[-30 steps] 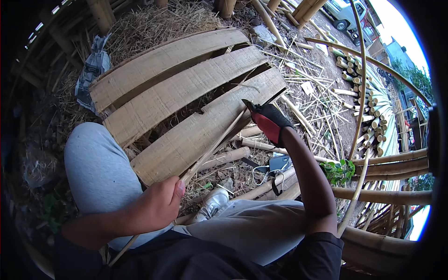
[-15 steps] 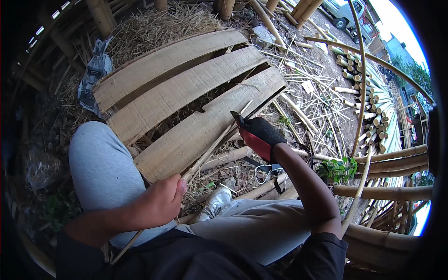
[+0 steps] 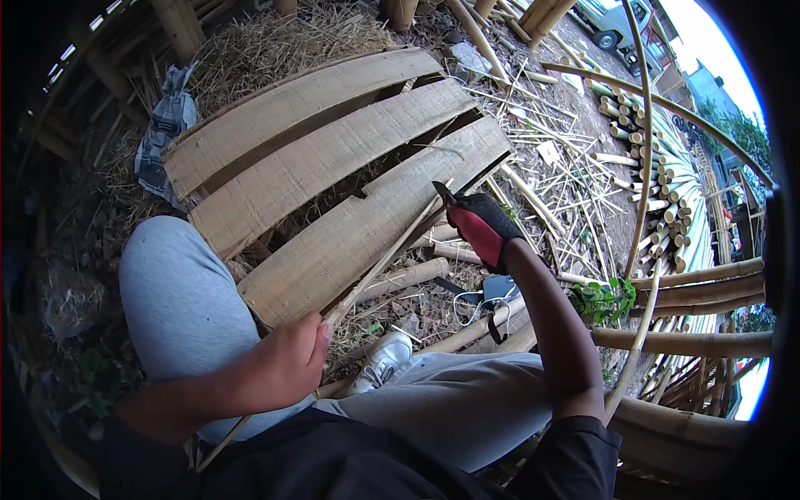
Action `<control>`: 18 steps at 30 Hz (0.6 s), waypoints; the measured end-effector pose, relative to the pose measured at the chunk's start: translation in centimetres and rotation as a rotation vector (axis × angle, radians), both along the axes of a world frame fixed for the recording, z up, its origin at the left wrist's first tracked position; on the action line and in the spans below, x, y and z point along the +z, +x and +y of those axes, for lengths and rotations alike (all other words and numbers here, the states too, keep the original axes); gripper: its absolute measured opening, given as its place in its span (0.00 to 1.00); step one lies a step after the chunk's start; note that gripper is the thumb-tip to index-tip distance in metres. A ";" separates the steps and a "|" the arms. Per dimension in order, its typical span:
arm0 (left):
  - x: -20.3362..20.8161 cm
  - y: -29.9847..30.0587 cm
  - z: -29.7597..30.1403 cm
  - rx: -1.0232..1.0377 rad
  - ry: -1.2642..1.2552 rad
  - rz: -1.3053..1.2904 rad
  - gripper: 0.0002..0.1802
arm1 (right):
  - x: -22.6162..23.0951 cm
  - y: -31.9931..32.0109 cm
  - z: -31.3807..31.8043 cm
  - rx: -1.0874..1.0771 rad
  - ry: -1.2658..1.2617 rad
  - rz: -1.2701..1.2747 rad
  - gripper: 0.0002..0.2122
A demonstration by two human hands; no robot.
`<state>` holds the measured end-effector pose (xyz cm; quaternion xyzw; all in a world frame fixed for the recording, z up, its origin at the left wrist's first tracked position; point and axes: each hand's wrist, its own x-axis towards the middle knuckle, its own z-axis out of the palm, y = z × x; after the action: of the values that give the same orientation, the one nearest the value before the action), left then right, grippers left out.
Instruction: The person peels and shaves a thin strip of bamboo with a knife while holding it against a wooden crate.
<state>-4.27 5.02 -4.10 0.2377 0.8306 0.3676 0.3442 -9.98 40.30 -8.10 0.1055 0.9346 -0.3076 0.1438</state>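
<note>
A thin bamboo strip (image 3: 379,265) runs from under my left forearm, through my closed left hand (image 3: 293,354), and out along the near edge of the slatted wooden bench (image 3: 292,271). My left hand is bare, with its thumb pressed on the strip. My right hand (image 3: 485,228), in a red and black glove, is closed round a knife whose dark curved blade (image 3: 441,192) points up and left. The blade lies at the far end of the strip, close to the front plank; whether it touches the strip I cannot tell. The knife's handle is hidden in the glove.
Split bamboo slivers (image 3: 554,171) litter the ground beyond the bench. A pile of cut bamboo poles (image 3: 667,192) lies at the right. Bent bamboo lengths (image 3: 646,158) rise beside my right arm. A small blue-grey device (image 3: 500,287) with a white cable lies below my right hand.
My right hand with the knife has moved slightly right and away from my left hand, toward the strip's far end. My left hand has stayed in place on the strip.
</note>
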 end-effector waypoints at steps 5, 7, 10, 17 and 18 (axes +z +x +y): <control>-0.4 -0.3 -0.4 0.024 0.011 0.005 0.21 | 2.0 -0.3 -1.5 0.116 0.046 -0.116 0.24; 0.2 -0.4 -0.2 0.024 0.023 -0.088 0.20 | 2.2 -0.2 -2.6 0.074 0.078 -0.179 0.23; 0.0 -0.4 -0.5 0.026 -0.005 -0.114 0.21 | 1.9 1.1 -3.3 0.231 0.135 -0.014 0.32; -0.5 -0.2 -0.3 0.007 0.046 -0.044 0.20 | 2.2 1.5 -3.7 0.420 -0.048 -0.019 0.23; -0.4 -0.4 -0.3 0.014 0.037 -0.060 0.20 | 2.1 0.6 -3.0 0.350 0.051 -0.023 0.25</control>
<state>-4.65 4.68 -4.49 0.2268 0.8146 0.3922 0.3620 -9.34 37.25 -6.03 -0.0514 0.9446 -0.2527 0.2032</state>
